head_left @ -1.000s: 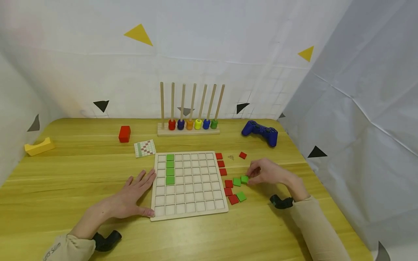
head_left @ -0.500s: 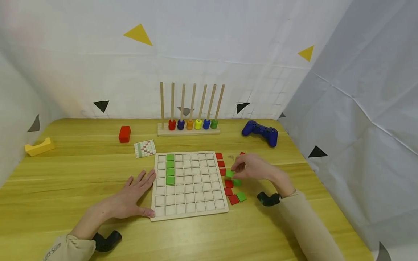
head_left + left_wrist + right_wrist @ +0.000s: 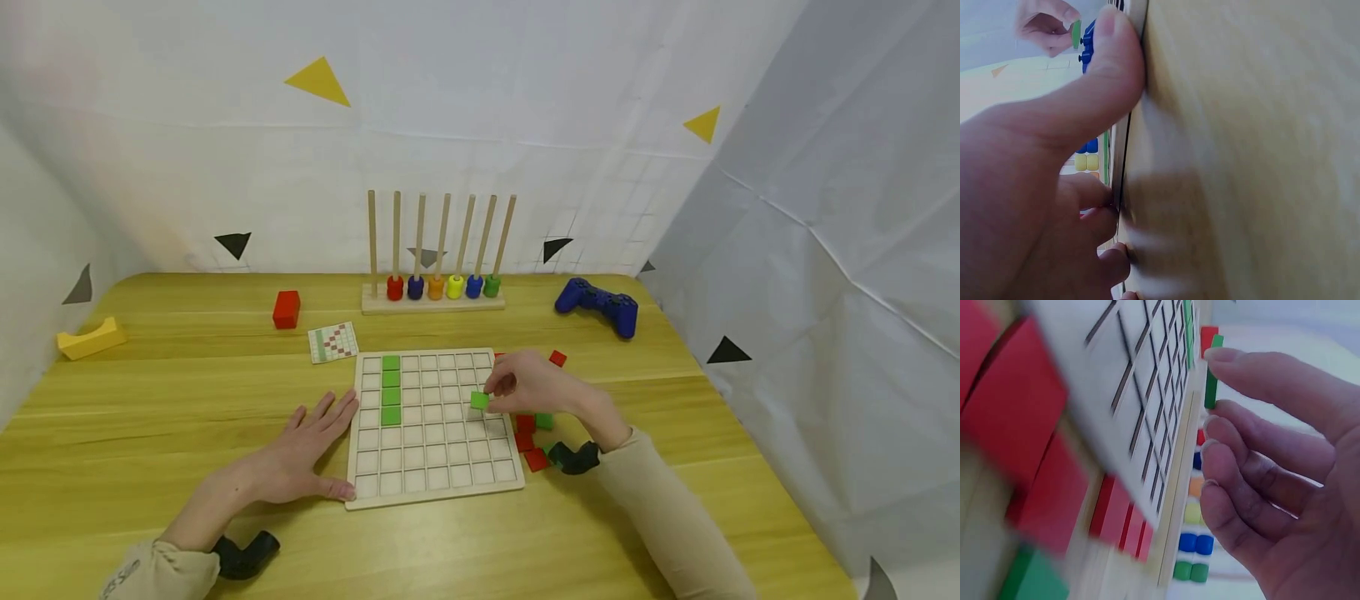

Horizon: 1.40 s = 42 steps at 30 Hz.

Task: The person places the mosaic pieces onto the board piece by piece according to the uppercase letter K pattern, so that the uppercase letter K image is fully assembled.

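While your right hand pinches a green tile between thumb and fingertips above the right side of the grid board, your left hand lies flat with straight fingers on the tabletop, thumb against the board's near left corner. Four green tiles fill a column near the board's far left corner; red tiles lie beside its right edge.

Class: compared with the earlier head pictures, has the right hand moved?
Yes. The right hand, pinching a green tile, has moved left from the loose tiles to above the board.
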### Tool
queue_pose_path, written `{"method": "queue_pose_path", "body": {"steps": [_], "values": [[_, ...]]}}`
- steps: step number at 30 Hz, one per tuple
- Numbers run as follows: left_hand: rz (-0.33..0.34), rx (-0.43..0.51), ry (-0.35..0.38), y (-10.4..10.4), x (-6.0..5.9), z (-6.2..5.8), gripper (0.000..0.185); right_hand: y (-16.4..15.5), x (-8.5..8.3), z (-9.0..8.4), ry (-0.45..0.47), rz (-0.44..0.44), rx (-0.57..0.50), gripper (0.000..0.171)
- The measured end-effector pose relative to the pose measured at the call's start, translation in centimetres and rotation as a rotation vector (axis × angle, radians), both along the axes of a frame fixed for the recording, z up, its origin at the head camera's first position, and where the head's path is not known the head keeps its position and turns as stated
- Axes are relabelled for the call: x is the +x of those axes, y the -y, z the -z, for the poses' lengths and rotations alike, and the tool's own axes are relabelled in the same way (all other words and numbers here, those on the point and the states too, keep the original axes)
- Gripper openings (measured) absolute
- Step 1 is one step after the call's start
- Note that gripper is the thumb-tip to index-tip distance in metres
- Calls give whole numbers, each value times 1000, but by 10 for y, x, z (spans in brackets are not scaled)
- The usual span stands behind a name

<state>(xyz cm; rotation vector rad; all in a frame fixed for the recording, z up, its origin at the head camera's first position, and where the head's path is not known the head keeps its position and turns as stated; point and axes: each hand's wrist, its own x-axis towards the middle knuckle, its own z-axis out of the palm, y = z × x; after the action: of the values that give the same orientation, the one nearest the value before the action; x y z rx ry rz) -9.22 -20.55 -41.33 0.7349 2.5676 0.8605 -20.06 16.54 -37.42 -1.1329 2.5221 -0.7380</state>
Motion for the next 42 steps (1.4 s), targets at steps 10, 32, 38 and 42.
{"method": "queue_pose_path", "body": {"steps": [10,32,38,42], "values": [[-4,-3,-6,0,0,1,117,38,4,-6,-26,-41,38,15],[-12,-23,4,-2,0,0,115,113,18,2,-28,-136,130,16],[-9,-28,-9,-1,0,-1,115,120,20,11,-60,-150,163,16],[-7,-28,-11,-1,0,-1,116,122,21,14,-80,-163,173,19]]}}
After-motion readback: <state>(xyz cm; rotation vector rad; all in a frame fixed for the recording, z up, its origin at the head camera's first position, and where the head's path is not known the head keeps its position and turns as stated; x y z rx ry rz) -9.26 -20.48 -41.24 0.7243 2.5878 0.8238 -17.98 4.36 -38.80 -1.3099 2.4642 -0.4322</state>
